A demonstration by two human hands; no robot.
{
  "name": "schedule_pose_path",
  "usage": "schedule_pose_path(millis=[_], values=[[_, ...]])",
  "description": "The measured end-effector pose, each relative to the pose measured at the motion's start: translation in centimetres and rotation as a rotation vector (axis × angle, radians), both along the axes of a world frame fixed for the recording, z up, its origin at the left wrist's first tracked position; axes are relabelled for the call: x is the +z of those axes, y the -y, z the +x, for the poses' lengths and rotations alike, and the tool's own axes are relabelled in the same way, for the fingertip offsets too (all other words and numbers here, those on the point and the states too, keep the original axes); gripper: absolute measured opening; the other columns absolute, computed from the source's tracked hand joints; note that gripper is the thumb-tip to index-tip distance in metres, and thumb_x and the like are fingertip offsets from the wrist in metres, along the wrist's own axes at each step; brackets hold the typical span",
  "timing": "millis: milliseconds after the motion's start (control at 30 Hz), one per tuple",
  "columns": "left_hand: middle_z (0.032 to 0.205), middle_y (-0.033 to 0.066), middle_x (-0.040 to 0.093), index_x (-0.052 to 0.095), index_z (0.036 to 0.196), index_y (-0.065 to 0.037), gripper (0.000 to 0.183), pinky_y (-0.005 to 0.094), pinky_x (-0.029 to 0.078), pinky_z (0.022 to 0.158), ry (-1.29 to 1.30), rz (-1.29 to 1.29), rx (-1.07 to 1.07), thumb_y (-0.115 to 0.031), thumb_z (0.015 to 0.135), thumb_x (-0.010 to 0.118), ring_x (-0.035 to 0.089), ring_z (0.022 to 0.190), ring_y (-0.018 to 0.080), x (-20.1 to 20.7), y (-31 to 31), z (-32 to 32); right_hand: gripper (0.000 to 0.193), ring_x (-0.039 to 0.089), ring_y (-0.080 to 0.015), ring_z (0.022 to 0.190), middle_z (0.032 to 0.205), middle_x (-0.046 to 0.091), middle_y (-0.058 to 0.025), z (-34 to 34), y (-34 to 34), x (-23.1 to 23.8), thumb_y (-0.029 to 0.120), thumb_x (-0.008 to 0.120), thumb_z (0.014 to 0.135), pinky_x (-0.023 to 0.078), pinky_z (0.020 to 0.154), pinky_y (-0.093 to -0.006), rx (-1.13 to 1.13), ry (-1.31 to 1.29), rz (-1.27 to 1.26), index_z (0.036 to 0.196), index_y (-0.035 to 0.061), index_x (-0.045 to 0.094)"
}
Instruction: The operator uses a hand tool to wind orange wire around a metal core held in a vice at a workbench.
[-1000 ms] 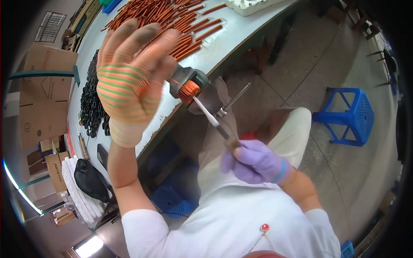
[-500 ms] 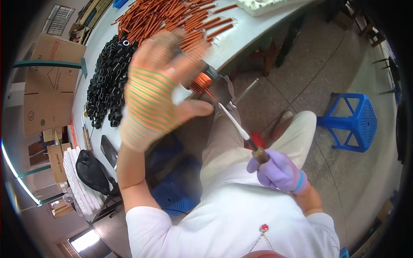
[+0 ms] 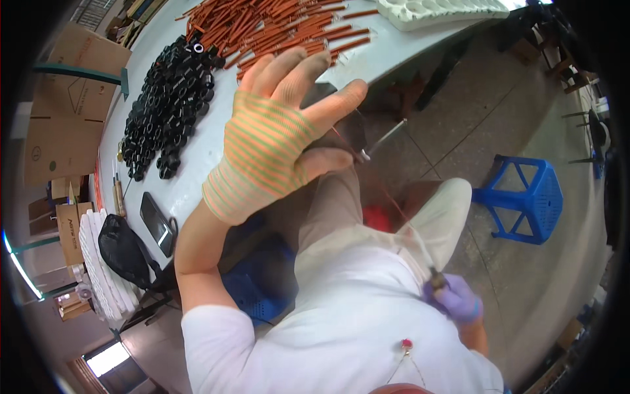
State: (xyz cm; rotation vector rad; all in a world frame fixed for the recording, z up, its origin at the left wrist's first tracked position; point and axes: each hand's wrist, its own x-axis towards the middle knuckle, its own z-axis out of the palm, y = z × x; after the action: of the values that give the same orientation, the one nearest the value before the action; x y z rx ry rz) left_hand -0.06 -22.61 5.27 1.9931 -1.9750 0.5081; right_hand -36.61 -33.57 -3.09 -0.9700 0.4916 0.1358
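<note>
My left hand [image 3: 275, 144], in an orange and green striped glove, reaches over the table's edge with fingers spread and the thumb apart. Behind it, a dark fixture with a metal rod [image 3: 384, 140] is partly hidden at the table's edge. My right hand [image 3: 455, 299], in a purple glove, is low at my right side. Its fingers are wrapped around the brown handle of a thin-shafted tool [image 3: 420, 247], blurred by motion. A fine red wire [image 3: 392, 200] stretches from the tool's tip toward the fixture.
Many black rings [image 3: 172, 98] and orange-brown rods [image 3: 262, 26] are piled on the table [image 3: 220, 121]. A white moulded tray [image 3: 440, 12] lies at the far end, a phone [image 3: 156, 223] near the left edge. Blue stools [image 3: 535, 197] [image 3: 259, 289] stand on both sides.
My right hand has pulled the tool down and to the right, away from the fixture. My left hand has shifted right and now covers the orange coil seen before.
</note>
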Motion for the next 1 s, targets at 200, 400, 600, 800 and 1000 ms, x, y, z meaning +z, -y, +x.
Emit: schedule_pose_path(millis=[200, 400, 600, 800, 1000], values=[[0.136, 0.0072, 0.061, 0.075, 0.113, -0.026, 0.053, 0.0526, 0.042, 0.11, 0.237, -0.067, -0.065, -0.027, 0.061, 0.086, 0.052, 0.13, 0.0324, -1.8, 1.5, -2.0, 0.009, 0.059, -0.0135, 0.059, 0.073, 0.069, -0.0102, -11.0, -1.2, -12.3, 0.009, 0.061, 0.086, 0.049, 0.057, -0.0313, -0.003, -0.282, -0.961, 0.087, 0.003, 0.067], [0.134, 0.0061, 0.061, 0.075, 0.114, -0.027, 0.053, 0.0519, 0.043, 0.11, 0.259, -0.12, -0.071, -0.025, 0.062, 0.085, 0.056, 0.127, 0.0302, -1.2, 1.4, -2.1, 0.013, 0.05, -0.0079, 0.059, 0.068, 0.059, -0.0036, -20.6, -0.6, -20.3, 0.014, 0.062, 0.093, 0.043, 0.054, -0.0272, -0.405, -0.789, -0.807, 0.093, 0.0013, 0.066], [0.129, 0.0082, 0.066, 0.077, 0.121, -0.018, 0.04, 0.0438, 0.049, 0.101, 0.126, -0.274, -0.074, -0.012, 0.081, 0.077, 0.059, 0.124, 0.0335, 2.4, 0.8, -0.8, 0.02, 0.049, -0.0084, 0.047, 0.061, 0.055, -0.0015, -3.7, 0.1, -12.4, 0.019, 0.055, 0.103, 0.04, 0.045, -0.0256, -0.463, -0.162, -0.629, 0.097, 0.0012, 0.063], [0.123, 0.0094, 0.069, 0.078, 0.119, -0.013, 0.03, 0.0416, 0.051, 0.098, 0.222, -0.158, -0.091, -0.01, 0.089, 0.072, 0.061, 0.122, 0.0342, 3.2, -0.3, 0.3, 0.025, 0.046, -0.0074, 0.046, 0.06, 0.054, -0.0014, 13.9, 1.4, -3.5, 0.017, 0.052, 0.102, 0.035, 0.044, -0.0239, -0.295, 0.474, -0.771, 0.104, -0.0044, 0.064], [0.124, 0.0065, 0.068, 0.078, 0.12, -0.019, 0.032, 0.0429, 0.05, 0.098, 0.146, -0.385, 0.044, -0.026, 0.089, 0.074, 0.06, 0.119, 0.0333, 0.0, 0.2, 3.3, 0.029, 0.044, -0.0067, 0.045, 0.062, 0.054, -0.0008, 11.1, -0.7, 0.7, 0.022, 0.049, 0.105, 0.035, 0.044, -0.0232, 0.072, 0.135, 0.376, 0.103, -0.0019, 0.066]])
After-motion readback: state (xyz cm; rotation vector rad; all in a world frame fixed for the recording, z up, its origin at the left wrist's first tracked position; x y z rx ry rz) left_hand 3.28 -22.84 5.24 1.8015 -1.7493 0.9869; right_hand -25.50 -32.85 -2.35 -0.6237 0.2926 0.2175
